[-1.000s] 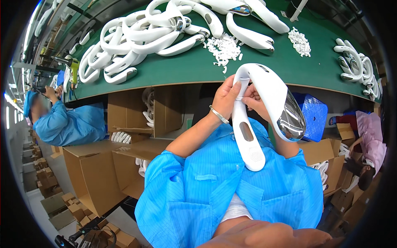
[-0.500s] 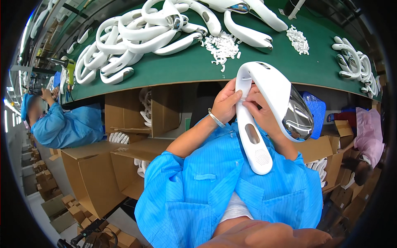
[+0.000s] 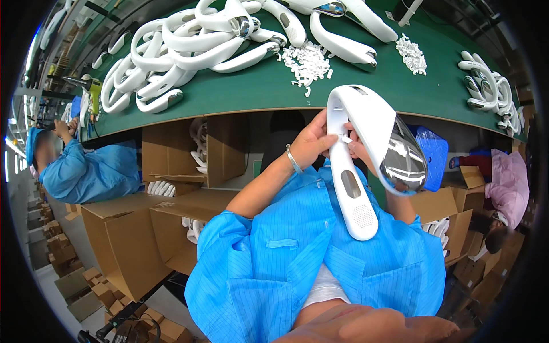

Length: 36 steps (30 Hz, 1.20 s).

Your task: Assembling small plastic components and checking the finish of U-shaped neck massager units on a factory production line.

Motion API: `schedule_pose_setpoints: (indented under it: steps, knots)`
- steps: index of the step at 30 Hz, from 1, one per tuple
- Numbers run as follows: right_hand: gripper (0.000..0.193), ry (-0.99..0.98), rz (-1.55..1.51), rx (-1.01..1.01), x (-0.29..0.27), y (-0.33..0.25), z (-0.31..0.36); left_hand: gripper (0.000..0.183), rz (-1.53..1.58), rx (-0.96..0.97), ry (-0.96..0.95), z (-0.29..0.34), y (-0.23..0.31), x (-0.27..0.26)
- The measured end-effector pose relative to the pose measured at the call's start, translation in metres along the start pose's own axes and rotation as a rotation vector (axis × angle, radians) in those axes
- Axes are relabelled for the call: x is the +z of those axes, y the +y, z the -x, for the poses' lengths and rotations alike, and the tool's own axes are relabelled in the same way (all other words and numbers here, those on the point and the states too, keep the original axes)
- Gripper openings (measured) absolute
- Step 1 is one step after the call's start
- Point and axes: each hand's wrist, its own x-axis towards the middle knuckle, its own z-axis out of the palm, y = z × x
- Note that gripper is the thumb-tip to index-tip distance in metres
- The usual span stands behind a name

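A small clip [image 3: 346,139] is pinched by the fingers of the right hand [image 3: 358,150], just beside the inner face of the device [image 3: 372,114]; its left arm, angled lengthwise toward the shirt [image 3: 286,228], is clamped by the left hand's [image 3: 313,138] fingers, below the counter [image 3: 229,97].

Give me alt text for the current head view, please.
A person's left hand grips a curved white device with a mirrored end, the right hand pinching a small white piece at its inner side. Beyond, a green table bears more white devices and heaps of small white parts.
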Motion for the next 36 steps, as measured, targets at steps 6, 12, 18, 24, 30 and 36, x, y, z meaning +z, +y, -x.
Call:
schedule_pose_setpoints:
  steps: [6, 12, 18, 24, 30, 36]
  knots:
    - [0.040, -0.020, 0.376, -0.248, 0.026, -0.085, -0.018, 0.053, 0.160, -0.081, 0.037, -0.002, -0.021, -0.012]
    - [0.040, -0.030, -0.239, 0.275, 0.020, -0.073, -0.026, 0.035, 0.141, -0.106, 0.089, 0.004, -0.012, -0.007]
    - [0.024, 0.034, -0.864, 0.305, 0.017, -0.048, -0.035, 0.043, 0.377, -0.026, 0.042, 0.004, 0.025, 0.000]
    - [0.017, 0.190, -0.940, 0.219, 0.024, -0.044, -0.055, 0.043, 0.417, 0.001, -0.061, -0.004, 0.038, -0.022]
    - [0.016, 0.231, -0.755, 0.120, 0.048, -0.053, -0.062, 0.037, 0.166, 0.023, 0.112, -0.003, 0.025, -0.003]
    - [0.023, 0.168, -0.574, 0.095, 0.051, -0.035, -0.043, 0.051, -0.181, 0.080, 0.123, -0.001, 0.014, 0.000]
